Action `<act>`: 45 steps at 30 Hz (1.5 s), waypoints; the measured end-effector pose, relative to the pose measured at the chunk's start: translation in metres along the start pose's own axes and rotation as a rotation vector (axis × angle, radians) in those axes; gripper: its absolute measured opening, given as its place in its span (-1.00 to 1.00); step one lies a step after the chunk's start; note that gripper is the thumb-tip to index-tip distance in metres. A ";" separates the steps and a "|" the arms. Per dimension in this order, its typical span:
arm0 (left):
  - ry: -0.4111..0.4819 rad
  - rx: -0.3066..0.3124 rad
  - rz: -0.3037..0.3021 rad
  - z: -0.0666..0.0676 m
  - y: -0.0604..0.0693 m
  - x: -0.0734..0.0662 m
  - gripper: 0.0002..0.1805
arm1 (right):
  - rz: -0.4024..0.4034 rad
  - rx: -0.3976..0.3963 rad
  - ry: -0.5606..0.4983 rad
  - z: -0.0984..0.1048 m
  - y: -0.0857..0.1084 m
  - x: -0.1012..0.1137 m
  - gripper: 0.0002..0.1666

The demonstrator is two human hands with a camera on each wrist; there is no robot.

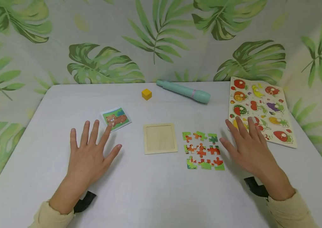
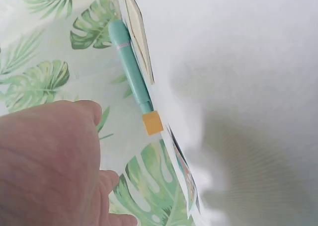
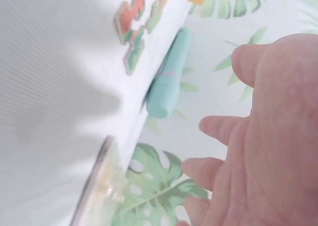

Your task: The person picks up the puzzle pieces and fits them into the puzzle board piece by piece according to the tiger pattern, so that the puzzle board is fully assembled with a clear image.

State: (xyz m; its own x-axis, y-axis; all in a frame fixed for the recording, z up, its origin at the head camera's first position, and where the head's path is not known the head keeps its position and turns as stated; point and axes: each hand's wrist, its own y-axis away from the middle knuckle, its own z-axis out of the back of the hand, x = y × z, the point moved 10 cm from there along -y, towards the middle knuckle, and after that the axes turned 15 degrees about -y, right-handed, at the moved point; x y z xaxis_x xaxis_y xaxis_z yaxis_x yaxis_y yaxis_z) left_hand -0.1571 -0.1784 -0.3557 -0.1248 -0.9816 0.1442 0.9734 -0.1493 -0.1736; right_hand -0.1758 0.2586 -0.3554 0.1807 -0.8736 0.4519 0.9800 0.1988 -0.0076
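Empty and spread wide, left hand (image 1: 88, 160), lower left, and right hand (image 1: 250, 155), lower right, flank puzzle pieces (image 1: 201, 151) probably best lifted by light edge pinches.

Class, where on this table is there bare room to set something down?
Bare: the near middle, between the left hand and right hand, nearer than the wooden tray and puzzle pieces; also the far-left corner, beyond the picture card. Crowded: the right side, where puzzle pieces, right hand and fruit board bunch.
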 end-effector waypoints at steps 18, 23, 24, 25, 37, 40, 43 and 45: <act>0.391 0.082 -0.184 -0.006 -0.046 -0.024 -0.23 | 0.220 0.088 -0.121 0.018 -0.044 0.054 -0.22; 0.563 0.223 -0.197 -0.024 -0.058 -0.033 -0.13 | 0.263 0.156 -0.175 0.010 -0.058 0.063 -0.27; 0.605 0.248 -0.200 -0.028 -0.060 -0.036 -0.12 | 0.272 0.171 -0.192 0.008 -0.061 0.065 -0.28; 0.652 0.272 -0.202 -0.032 -0.061 -0.039 -0.12 | 0.281 0.182 -0.209 0.006 -0.064 0.067 -0.29; 0.849 0.311 -0.206 -0.048 -0.078 -0.070 -0.16 | 0.340 0.351 -0.368 -0.016 -0.091 0.084 -0.32; 0.785 0.270 -0.246 -0.049 -0.082 -0.076 -0.14 | 0.323 0.392 -0.409 -0.025 -0.096 0.084 -0.34; 0.727 0.227 -0.291 -0.050 -0.082 -0.079 -0.12 | 0.322 0.420 -0.437 -0.035 -0.099 0.082 -0.39; 0.688 0.208 -0.318 -0.052 -0.078 -0.078 -0.10 | 0.324 0.436 -0.447 -0.042 -0.100 0.081 -0.42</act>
State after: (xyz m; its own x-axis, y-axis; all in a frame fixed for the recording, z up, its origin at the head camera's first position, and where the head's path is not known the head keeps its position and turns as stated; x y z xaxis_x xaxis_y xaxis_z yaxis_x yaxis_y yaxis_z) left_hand -0.2334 -0.0958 -0.4036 -0.4283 -0.7583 -0.4915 0.8783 -0.4772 -0.0291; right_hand -0.2559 0.1489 -0.3550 0.3143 -0.4925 0.8116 0.7429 0.6598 0.1127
